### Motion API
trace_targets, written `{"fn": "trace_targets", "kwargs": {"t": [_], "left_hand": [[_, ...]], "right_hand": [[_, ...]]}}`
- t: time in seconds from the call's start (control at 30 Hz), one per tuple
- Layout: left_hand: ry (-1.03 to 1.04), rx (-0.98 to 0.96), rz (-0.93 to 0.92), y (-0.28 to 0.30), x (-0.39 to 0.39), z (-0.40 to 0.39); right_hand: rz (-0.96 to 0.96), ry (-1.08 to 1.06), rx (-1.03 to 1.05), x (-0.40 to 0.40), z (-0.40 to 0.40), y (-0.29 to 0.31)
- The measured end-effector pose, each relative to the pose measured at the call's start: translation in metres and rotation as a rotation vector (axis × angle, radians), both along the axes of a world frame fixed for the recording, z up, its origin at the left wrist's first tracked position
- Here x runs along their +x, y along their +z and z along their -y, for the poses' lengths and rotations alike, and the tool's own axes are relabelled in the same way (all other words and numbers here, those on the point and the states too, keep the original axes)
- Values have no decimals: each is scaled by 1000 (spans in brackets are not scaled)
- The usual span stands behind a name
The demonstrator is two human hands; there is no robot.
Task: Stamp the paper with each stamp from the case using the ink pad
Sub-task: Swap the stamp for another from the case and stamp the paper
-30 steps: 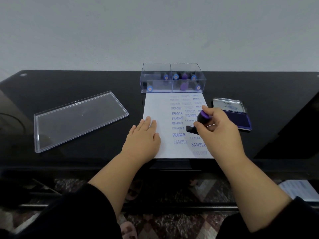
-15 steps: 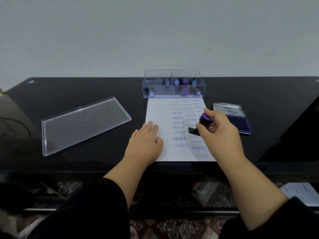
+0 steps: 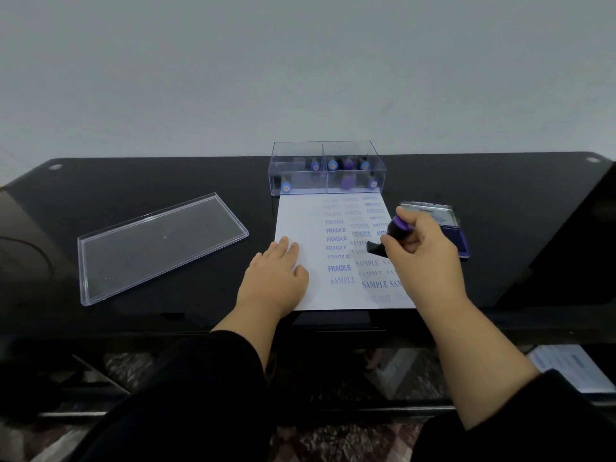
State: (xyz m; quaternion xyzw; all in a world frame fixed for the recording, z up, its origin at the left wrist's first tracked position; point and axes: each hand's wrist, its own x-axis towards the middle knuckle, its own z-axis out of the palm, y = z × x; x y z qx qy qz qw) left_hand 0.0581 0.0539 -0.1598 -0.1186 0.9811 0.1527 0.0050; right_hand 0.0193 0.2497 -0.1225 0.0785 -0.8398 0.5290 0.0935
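Observation:
A white paper [image 3: 300, 215] lies on the black table, covered with blue prints such as FRAGILE and SAMPLE. My left hand [image 3: 273, 281] rests flat on its left edge. My right hand [image 3: 423, 255] grips a stamp [image 3: 390, 236] with a purple knob and black base, held over the paper's right side near the prints. A clear case [image 3: 328, 168] behind the paper holds several stamps with blue and purple tops. The open ink pad [image 3: 448, 228] lies right of the paper, partly hidden by my right hand.
The case's clear lid [image 3: 160, 245] lies on the table [image 3: 516, 211] to the left. A grey wall rises behind the table. Below the table's front edge I see a patterned floor and a sheet of paper [image 3: 573, 368] at lower right.
My right hand has shifted to the right with the stamp, toward the paper's right edge. My left hand stays flat on the paper. The camera has tilted slightly.

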Motion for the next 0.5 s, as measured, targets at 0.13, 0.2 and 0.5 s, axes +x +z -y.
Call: {"fn": "trace_targets", "kwargs": {"t": [0.13,0.2,0.5], "left_hand": [[-14,-26,20,-2,-2,2],[-24,-42,36,-3,-3,2],[-18,-38,37,-4,-5,3]], "right_hand": [[2,-5,-5,-1,-1,0],[3,-9,-11,-2,-1,0],[-11,-52,-19,-9,-6,1]]}}
